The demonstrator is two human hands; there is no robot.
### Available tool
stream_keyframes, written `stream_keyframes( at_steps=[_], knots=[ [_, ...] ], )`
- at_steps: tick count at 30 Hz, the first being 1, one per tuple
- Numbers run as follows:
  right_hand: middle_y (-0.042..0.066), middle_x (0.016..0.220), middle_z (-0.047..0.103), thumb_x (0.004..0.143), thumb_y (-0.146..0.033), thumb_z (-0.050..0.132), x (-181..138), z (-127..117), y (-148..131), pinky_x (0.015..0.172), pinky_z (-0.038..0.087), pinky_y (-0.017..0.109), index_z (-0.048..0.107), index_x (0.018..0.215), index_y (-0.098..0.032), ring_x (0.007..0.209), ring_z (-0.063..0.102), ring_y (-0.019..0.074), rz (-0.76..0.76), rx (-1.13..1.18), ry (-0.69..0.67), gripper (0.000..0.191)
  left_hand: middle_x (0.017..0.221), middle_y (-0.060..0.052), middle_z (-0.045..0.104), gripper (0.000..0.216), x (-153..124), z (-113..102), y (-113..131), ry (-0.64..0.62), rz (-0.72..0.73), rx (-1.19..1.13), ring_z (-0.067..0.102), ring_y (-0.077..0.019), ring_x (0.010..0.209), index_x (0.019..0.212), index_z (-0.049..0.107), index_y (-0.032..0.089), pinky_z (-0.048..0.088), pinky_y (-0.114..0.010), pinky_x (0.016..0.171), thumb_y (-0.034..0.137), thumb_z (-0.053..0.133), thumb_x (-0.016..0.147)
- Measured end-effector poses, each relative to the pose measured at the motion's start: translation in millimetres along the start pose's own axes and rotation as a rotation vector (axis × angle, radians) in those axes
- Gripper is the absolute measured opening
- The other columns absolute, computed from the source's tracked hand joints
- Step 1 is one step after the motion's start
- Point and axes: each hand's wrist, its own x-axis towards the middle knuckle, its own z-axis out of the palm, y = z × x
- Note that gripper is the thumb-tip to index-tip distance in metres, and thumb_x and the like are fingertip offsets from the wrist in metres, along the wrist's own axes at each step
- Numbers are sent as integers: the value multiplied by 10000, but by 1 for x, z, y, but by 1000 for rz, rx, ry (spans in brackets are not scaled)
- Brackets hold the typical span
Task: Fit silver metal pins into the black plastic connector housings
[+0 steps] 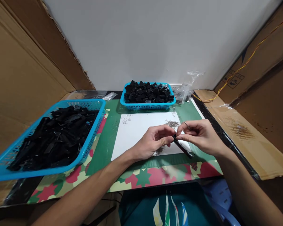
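Observation:
My left hand [154, 141] and my right hand [201, 136] meet over a white sheet [136, 131] on the green mat. Between them is a long black plastic part [182, 147], slanting down to the right with its lower end near the mat. My left fingers pinch its upper end. My right fingers are closed beside that end and hold a thin metal pin or spring [187, 125] that sticks up. A small heap of tiny metal pieces [172, 123] lies on the sheet just behind my hands.
A large blue basket [4, 171] of long black parts stands at the left. A smaller blue basket [147, 106] of black blocks sits at the back, beside a clear plastic bag [186, 89]. Cardboard walls stand on both sides; a yellow cable [247, 59] runs on the right.

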Motion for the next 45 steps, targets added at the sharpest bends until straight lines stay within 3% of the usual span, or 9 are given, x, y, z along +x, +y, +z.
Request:
stream_keyframes(
  at_steps=[17,20,40,45],
  knots=[
    [-94,592,229,818,-463,862,1,11,10,540,171,270,766,859,-157,561,195,87,23,108,48,323,951,-79,702,361,0,-2,0,-14,-17,103,618,-135,764,1015,703,117,499,-262,704,447,787,897],
    [-92,589,228,804,-495,866,1,13,11,537,178,272,772,851,-158,559,200,91,16,80,87,353,932,-70,689,383,0,-3,0,-2,-15,103,615,-131,750,1019,702,117,507,-261,701,463,797,884],
    [-67,602,242,909,-411,766,-2,2,-4,517,172,280,817,904,-143,556,190,92,-43,-108,14,272,913,-85,710,405,-1,-3,-2,14,-3,81,632,-126,693,1037,729,105,524,-252,637,459,821,862],
    [-61,590,263,910,-437,756,-3,2,-8,492,164,278,828,906,-146,542,183,89,-12,-110,5,299,920,-90,747,350,0,-4,-5,57,38,149,666,-157,787,1024,772,118,542,-278,732,418,835,854]
  ],
)
